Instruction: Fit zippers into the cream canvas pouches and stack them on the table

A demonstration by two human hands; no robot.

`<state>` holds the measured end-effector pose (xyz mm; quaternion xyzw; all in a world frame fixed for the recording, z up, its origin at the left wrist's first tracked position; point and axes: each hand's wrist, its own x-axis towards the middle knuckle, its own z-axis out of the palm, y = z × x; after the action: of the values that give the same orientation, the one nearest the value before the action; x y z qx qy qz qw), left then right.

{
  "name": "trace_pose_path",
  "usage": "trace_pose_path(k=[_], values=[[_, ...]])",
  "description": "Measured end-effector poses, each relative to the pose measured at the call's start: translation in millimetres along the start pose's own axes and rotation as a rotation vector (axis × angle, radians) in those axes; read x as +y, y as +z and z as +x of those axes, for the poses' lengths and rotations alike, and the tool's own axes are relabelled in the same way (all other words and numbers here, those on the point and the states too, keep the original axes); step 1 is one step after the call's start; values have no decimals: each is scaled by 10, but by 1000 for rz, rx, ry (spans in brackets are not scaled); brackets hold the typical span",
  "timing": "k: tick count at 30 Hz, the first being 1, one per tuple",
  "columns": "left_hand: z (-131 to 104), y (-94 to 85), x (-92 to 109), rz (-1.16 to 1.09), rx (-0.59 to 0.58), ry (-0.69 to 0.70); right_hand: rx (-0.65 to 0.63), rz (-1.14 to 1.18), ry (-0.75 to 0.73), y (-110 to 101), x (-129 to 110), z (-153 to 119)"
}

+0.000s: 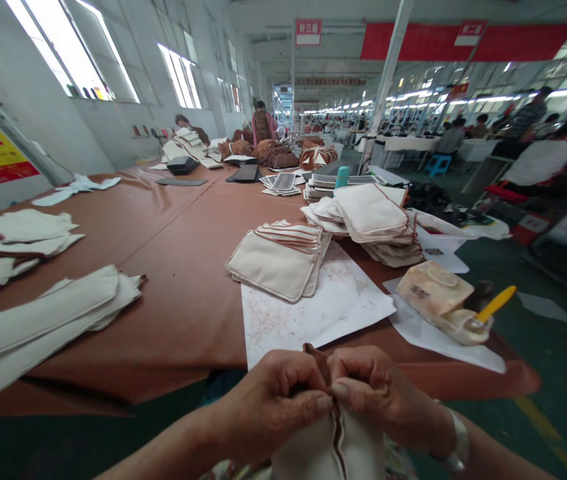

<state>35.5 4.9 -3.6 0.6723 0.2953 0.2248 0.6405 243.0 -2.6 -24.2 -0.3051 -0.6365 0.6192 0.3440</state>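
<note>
Two hands met at the bottom of the view, just below the near edge of the brown-covered table. The left hand and the right hand were both closed tight, thumbs pressed tip to tip, pinching the brown-trimmed top edge of a cream fabric pouch that hung between them and ran out of the frame below. A silver bracelet sat on the right wrist.

On the table ahead of the hands lay a stained sheet of white paper, and on its far part rested a fanned stack of cream pouches with brown piping. Behind and to the right stood a taller pile of the same pouches, leaning and uneven. Near the table's right corner sat a glue tub, cream and crusted, lying tilted on another paper sheet; a yellow-handled brush stuck out of its open end. What was inside the tub could not be made out beyond the smeared residue at its mouth.

Long cream fabric strips lay at the left, with more folded pieces beyond them. A teal bottle stood upright farther back among flat trays. Other people sat and stood at distant tables.
</note>
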Motion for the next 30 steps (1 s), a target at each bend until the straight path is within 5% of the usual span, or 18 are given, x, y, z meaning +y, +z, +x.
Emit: trace_pose_path(k=[5, 9, 12, 14, 17, 22, 25, 28, 30], values=[[32, 44, -10, 108, 55, 92, 42, 272, 52, 87, 178, 5], [12, -246, -112, -111, -166, -144, 23, 374, 69, 1, 236, -1], [-79, -510, -152, 14, -178, -241, 40, 380, 110, -221, 245, -24], [-131, -580, -110, 151, -146, -171, 11, 248, 130, -390, 192, -24], [-117, -450, 68, 252, -100, -39, -94, -41, 91, -498, -30, 42], [21, -199, 387, 250, -62, -5, -266, -508, -109, -176, -407, 267], [-64, -436, 322, 255, -74, -117, -216, -481, -166, -93, -393, 290], [-285, -798, 102, 146, -5, -324, -94, -234, -117, -283, -252, 185], [-413, -936, -2, 53, 53, -333, -67, -157, -43, -455, -122, 98]])
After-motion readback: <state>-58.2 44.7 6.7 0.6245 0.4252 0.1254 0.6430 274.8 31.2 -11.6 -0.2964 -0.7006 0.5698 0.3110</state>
